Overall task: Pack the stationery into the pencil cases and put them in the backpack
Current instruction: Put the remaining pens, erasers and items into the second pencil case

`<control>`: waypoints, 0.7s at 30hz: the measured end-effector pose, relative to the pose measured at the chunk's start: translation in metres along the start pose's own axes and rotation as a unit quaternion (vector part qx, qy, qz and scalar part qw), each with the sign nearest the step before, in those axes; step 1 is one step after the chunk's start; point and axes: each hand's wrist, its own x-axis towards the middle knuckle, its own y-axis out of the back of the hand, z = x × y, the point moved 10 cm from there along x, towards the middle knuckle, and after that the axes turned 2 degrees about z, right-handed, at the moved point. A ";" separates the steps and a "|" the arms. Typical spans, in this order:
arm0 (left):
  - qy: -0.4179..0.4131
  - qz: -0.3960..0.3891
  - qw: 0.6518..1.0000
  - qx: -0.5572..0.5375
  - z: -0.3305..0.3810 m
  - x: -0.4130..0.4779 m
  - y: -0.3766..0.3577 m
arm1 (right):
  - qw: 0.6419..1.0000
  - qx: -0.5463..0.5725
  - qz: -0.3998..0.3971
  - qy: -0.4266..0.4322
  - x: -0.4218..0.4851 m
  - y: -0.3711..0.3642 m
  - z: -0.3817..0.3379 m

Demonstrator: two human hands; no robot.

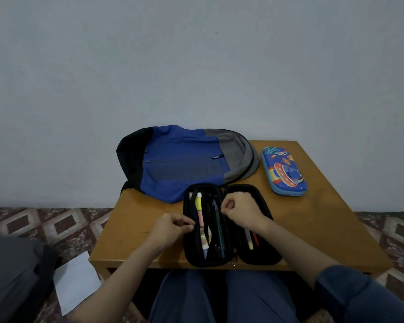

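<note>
Black fabric of the open pencil case [262, 254] lies directly under both hands, at the near edge of the counter [324, 217]. The left hand [170, 229] has its fingers curled, and thumb and forefinger seem to pinch the left rim of this case. The right hand [240, 212] is over the right half, also with curled fingers; its thumb and forefinger meet above the middle fold, but if they pinch something there I cannot tell. Between the two hands, in the left half of the case, lie a yellow and pink highlighter [199, 206] and a green pen [217, 221], both lengthwise, with some more small stationery that is too dark to name. Below the right wrist, in the right half, a pen with yellow tip [249, 241] shows. Beyond the hands a blue, grey and black backpack [177, 164] lies flat, and its near edge touches the far end of the open case. Far to the right of the right hand a blue pencil case with printed pictures [283, 171] lies closed, just beside the backpack. Left of the left forearm, down on the patterned floor [44, 227], lies a white sheet of paper [76, 280].
</note>
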 end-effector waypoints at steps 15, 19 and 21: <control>-0.054 0.043 0.969 0.238 0.036 -0.002 -0.032 | 0.965 0.087 0.043 -0.245 -0.014 0.030 0.119; -0.058 0.071 0.979 0.185 0.040 -0.004 -0.029 | 0.959 0.130 0.069 -0.244 -0.016 0.032 0.122; -0.057 0.093 0.982 0.152 0.040 -0.008 -0.021 | 0.958 0.148 0.092 -0.229 -0.015 0.037 0.118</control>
